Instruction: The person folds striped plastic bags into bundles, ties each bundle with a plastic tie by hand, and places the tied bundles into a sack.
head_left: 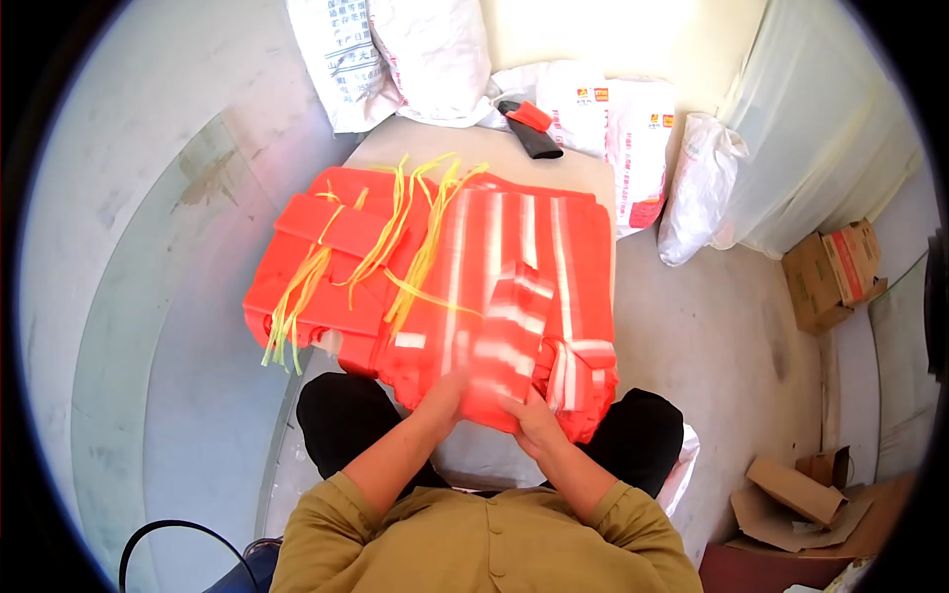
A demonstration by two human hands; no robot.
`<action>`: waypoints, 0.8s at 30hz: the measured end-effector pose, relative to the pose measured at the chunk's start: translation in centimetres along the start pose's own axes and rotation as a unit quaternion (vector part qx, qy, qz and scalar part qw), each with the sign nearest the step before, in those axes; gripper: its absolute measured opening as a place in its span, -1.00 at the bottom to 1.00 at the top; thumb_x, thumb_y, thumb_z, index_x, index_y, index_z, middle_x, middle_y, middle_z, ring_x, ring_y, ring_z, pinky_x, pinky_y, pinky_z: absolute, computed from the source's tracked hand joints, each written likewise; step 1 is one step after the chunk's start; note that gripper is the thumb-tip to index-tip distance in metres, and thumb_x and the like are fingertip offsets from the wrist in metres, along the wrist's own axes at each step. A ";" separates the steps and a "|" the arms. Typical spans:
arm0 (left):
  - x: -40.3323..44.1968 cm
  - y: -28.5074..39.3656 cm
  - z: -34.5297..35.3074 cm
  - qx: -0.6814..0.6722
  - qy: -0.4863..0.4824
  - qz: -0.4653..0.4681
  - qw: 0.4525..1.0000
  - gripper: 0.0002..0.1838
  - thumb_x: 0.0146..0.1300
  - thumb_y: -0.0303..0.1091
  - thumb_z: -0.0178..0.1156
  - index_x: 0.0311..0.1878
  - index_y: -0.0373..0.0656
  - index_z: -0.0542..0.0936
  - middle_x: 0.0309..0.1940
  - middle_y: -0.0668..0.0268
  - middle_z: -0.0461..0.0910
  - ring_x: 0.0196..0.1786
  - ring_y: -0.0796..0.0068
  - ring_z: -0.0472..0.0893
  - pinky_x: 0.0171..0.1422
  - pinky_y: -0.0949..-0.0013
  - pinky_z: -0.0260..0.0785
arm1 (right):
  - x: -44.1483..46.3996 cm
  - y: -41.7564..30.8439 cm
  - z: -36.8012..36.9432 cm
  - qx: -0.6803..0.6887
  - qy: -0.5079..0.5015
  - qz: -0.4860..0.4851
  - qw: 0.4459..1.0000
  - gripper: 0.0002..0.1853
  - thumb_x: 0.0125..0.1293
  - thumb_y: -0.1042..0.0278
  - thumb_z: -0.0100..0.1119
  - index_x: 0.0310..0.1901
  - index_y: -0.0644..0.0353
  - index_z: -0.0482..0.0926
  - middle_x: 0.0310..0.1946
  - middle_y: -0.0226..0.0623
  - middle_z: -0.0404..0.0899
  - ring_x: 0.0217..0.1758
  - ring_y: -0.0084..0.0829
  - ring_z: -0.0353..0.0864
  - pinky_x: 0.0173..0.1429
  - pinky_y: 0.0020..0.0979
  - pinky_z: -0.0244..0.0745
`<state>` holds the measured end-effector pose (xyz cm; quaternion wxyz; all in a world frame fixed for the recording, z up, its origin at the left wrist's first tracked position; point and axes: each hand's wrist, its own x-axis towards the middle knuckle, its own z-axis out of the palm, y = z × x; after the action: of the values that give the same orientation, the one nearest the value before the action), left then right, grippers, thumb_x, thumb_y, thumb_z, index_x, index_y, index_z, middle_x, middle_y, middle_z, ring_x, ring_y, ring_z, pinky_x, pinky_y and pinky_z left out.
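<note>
A folded orange-red safety vest (506,341) with pale reflective stripes is tilted up in front of me, its lower end between my hands. My left hand (447,397) is at its lower left edge, somewhat blurred, fingers closed on the cloth. My right hand (532,419) grips the lower right edge, thumb on top and fingers mostly hidden. Beneath and behind lie more striped orange-red vests (578,237) in a pile. Left of them are folded orange-red bundles (331,227), with yellow strips (423,259) strewn across them.
The pile rests on a pale tabletop (395,143). White sacks (638,148) stand behind it, near a black and red item (534,130). Cardboard boxes (830,272) sit at the right, with opened cardboard (801,504) lower down. A pale wall (148,198) curves along the left.
</note>
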<state>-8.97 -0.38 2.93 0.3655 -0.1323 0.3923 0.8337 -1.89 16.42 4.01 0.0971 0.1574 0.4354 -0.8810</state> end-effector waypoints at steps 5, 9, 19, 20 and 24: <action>0.7 0.4 0.8 0.137 -0.008 0.015 0.990 -0.52 0.37 -0.45 0.32 0.32 -0.28 0.46 0.13 0.16 0.64 0.14 0.32 0.67 0.25 0.22 0.57 | 1.0 -1.5 -2.8 -0.119 0.022 0.088 0.989 -0.46 0.54 0.25 0.13 0.47 0.18 0.33 0.34 -0.33 0.51 0.34 -0.39 0.54 0.41 -0.27 0.47; 0.9 0.7 0.7 0.158 0.003 0.008 0.987 -0.48 0.31 -0.52 0.32 0.33 -0.30 0.46 0.14 0.15 0.64 0.14 0.33 0.66 0.24 0.25 0.56 | 1.7 -4.9 -4.8 -0.227 0.024 0.081 0.970 -0.45 0.55 0.25 0.04 0.51 0.16 0.29 0.29 -0.32 0.53 0.25 -0.44 0.59 0.30 -0.34 0.53; 1.6 1.1 1.6 0.318 0.039 0.097 0.942 -0.39 0.28 -0.41 0.39 0.37 -0.23 0.43 0.13 0.13 0.64 0.13 0.29 0.68 0.16 0.23 0.57 | 7.0 -11.8 -7.8 -0.627 0.134 -0.143 0.754 -0.69 0.33 0.52 0.25 0.09 0.28 0.69 -0.18 -0.18 0.72 -0.07 -0.38 0.71 0.03 -0.35 0.57; 1.7 1.3 1.8 0.357 0.045 0.110 0.927 -0.42 0.28 -0.40 0.38 0.35 -0.22 0.46 0.11 0.13 0.65 0.12 0.27 0.68 0.14 0.23 0.56 | 7.2 -11.8 -8.6 -0.655 0.129 -0.158 0.727 -0.70 0.33 0.50 0.25 0.09 0.27 0.70 -0.17 -0.14 0.72 -0.06 -0.29 0.71 0.04 -0.30 0.58; 1.8 3.0 1.9 0.668 0.113 0.256 0.689 -0.63 0.26 -0.45 0.32 0.15 -0.17 0.62 -0.05 0.15 0.66 -0.01 0.08 0.68 0.04 0.15 0.54 | 6.6 -12.3 -9.1 -0.737 0.102 -0.182 0.643 -0.74 0.34 0.40 0.26 0.02 0.22 0.73 -0.16 -0.04 0.69 -0.04 -0.03 0.69 0.06 -0.13 0.58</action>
<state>-12.23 0.69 5.00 0.0828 0.1592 0.9027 0.3910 -10.07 30.88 5.43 -0.0265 0.0404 0.9679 -0.2468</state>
